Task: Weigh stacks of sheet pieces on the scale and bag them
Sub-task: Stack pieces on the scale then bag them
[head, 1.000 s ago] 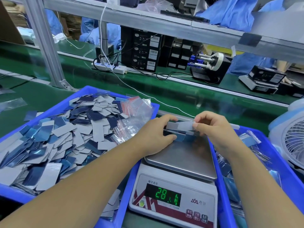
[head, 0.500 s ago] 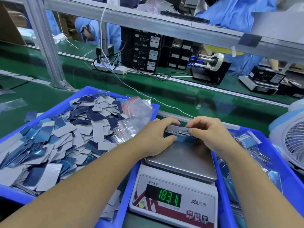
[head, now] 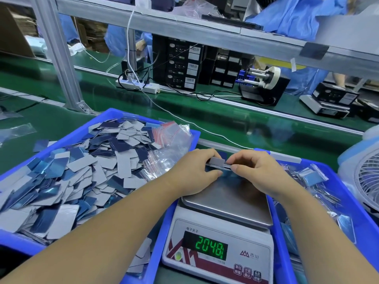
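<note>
Hands meet over the far edge of the scale (head: 221, 232): the left hand (head: 194, 173) and the right hand (head: 260, 173) each pinch one end of a thin stack of sheet pieces (head: 217, 163), fingers curled over the top and thumbs pressed against its near side. The stack lies flat and level, grey face up, held low over the back of the steel weighing pan (head: 231, 201); whether its underside touches the pan cannot be told, as the hands hide that edge. The scale's green display (head: 209, 248) shows the digits 2048, followed by a mark too blurred to read. To the left, a blue tray (head: 106, 121) on the green desk (head: 61, 119) is heaped with loose grey and blue sheet pieces (head: 67, 177), and a bunch of small clear zip bags (head: 170, 144) with red strips lies at its right end, just beside the left wrist. To the right of the scale, another blue tray (head: 348, 193) holds filled bags (head: 313, 177). A white fan (head: 367, 177) stands at the right edge.
</note>
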Motion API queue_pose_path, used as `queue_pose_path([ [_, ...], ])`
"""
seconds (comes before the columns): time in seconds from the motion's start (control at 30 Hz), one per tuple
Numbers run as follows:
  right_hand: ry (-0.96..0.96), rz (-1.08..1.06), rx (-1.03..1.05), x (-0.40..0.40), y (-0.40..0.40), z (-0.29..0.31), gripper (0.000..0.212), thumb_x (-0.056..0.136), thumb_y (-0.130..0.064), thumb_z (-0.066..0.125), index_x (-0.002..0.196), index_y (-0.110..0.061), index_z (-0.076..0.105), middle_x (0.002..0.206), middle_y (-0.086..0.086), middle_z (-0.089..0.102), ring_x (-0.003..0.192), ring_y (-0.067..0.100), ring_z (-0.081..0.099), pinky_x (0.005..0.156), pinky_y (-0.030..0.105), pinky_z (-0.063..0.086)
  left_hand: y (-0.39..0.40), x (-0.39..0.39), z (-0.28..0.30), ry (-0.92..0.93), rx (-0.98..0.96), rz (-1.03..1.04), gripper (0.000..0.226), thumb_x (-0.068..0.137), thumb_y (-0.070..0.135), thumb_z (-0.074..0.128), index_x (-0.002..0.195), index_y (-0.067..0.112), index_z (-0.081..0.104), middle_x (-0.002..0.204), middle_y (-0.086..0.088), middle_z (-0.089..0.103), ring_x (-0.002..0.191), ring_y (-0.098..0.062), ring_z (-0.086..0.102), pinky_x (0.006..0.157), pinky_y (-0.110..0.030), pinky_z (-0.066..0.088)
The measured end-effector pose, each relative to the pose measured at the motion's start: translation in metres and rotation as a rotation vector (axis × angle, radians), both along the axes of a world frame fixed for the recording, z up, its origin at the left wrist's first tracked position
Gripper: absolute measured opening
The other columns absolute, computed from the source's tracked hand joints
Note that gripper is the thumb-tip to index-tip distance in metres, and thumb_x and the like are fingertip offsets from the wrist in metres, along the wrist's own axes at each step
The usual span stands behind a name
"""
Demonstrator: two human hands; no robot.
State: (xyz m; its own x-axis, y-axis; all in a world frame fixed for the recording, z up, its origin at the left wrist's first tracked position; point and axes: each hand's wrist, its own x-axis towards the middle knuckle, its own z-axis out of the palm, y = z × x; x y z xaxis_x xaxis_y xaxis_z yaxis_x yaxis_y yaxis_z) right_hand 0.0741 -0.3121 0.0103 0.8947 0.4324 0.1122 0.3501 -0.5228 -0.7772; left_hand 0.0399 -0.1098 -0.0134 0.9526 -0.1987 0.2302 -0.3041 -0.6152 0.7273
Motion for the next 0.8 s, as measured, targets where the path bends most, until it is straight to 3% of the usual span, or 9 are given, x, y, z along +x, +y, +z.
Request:
queue_pose_path([
  [0.13,-0.233,-0.012,0.099,-0.009,0.016,-0.002,0.022,0.086,-0.015,0.076,0.096,-0.034,0.071,0.092,-0.011,0.069,0.082,0.007,0.059,0.074,0.02,0.049,-0.001,0.001,-0.001,-0.006,0.015,0.003,0.019,0.09,0.028,0.067,0.109,0.027,0.064,0.103,0.009,0.067,0.097,-0.012,0.059,0.084,-0.031,0.049],
  [0.27,-0.428,0.033,0.028,-0.015,0.035,-0.002,0.025,0.083,-0.008,0.077,0.089,-0.031,0.072,0.081,-0.001,0.064,0.076,0.008,0.055,0.072,0.023,0.045,-0.001,0.0,0.0,-0.011,0.013,-0.039,0.029,0.086,0.029,0.059,0.114,0.026,0.066,0.105,0.007,0.069,0.1,-0.014,0.06,0.086,-0.037,0.051],
  [0.47,-0.351,-0.019,-0.118,-0.009,0.007,0.012,0.021,0.085,-0.012,0.073,0.077,-0.03,0.064,0.075,-0.012,0.064,0.072,0.009,0.057,0.071,0.032,0.05,0.001,0.003,-0.003,-0.017,0.006,-0.02,0.014,0.09,0.029,0.068,0.104,0.028,0.064,0.1,0.014,0.066,0.096,-0.007,0.057,0.085,-0.029,0.048],
  [0.6,-0.311,-0.082,-0.236,-0.004,-0.01,0.018,0.023,0.085,-0.019,0.072,0.07,-0.031,0.06,0.068,-0.006,0.058,0.058,0.005,0.047,0.057,0.025,0.042,0.001,0.003,-0.004,-0.015,0.009,-0.019,0.013,0.091,0.03,0.068,0.101,0.031,0.062,0.095,0.019,0.062,0.093,-0.002,0.053,0.082,-0.022,0.045],
  [0.67,-0.253,-0.071,-0.302,-0.004,-0.014,0.02,0.023,0.085,-0.022,0.071,0.068,-0.032,0.059,0.064,-0.013,0.058,0.054,0.002,0.047,0.05,0.016,0.038,0.001,0.003,-0.004,-0.011,0.012,-0.018,0.014,0.091,0.029,0.068,0.103,0.031,0.062,0.099,0.018,0.063,0.096,-0.003,0.053,0.084,-0.02,0.044],
  [0.8,-0.25,-0.051,-0.406,-0.005,-0.015,0.022,0.024,0.085,-0.03,0.071,0.064,-0.031,0.062,0.065,-0.018,0.058,0.06,0.0,0.05,0.056,0.01,0.039,0.0,0.003,-0.003,-0.019,0.002,-0.018,0.014,0.091,0.027,0.069,0.104,0.029,0.064,0.102,0.016,0.065,0.096,-0.002,0.054,0.079,-0.008,0.039],
])
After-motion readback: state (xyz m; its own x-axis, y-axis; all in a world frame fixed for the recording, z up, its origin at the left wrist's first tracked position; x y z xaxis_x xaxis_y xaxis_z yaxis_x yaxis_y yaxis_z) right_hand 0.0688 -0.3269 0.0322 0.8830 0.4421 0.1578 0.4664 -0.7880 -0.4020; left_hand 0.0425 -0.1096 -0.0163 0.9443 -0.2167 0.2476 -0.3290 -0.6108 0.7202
